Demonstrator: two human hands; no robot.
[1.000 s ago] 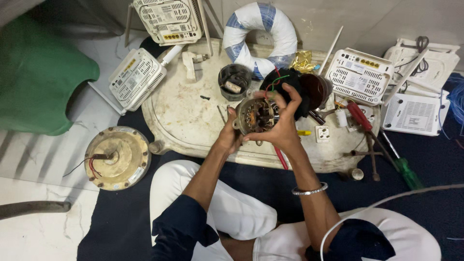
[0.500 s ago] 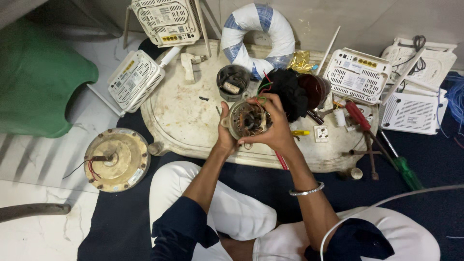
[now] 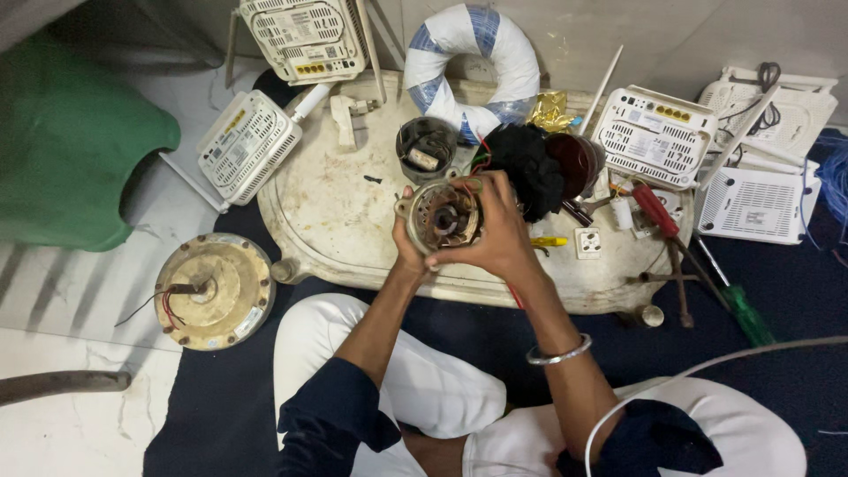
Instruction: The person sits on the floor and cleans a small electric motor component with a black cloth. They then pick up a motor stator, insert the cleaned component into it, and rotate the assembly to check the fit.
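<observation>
both hands hold a round metal motor part [image 3: 442,215] just above a worn, stained white oval table [image 3: 336,221], seen from overhead. the right hand [image 3: 499,231] wraps over the part's right side, fingers pressed around its rim; the left hand [image 3: 408,252] cups it from below and left, thumb against the edge. the part's open face shows a dark centre and copper-coloured windings. just beyond the grip sits a small dark cylindrical cup [image 3: 426,148], and to its right a black cloth bundle [image 3: 530,168]. further beyond lies a white and blue ring [image 3: 473,66]. right of the grip, a red-handled screwdriver [image 3: 655,210] rests on the table. well to the left, on the floor, lies a round brass-coloured motor housing [image 3: 212,290].
</observation>
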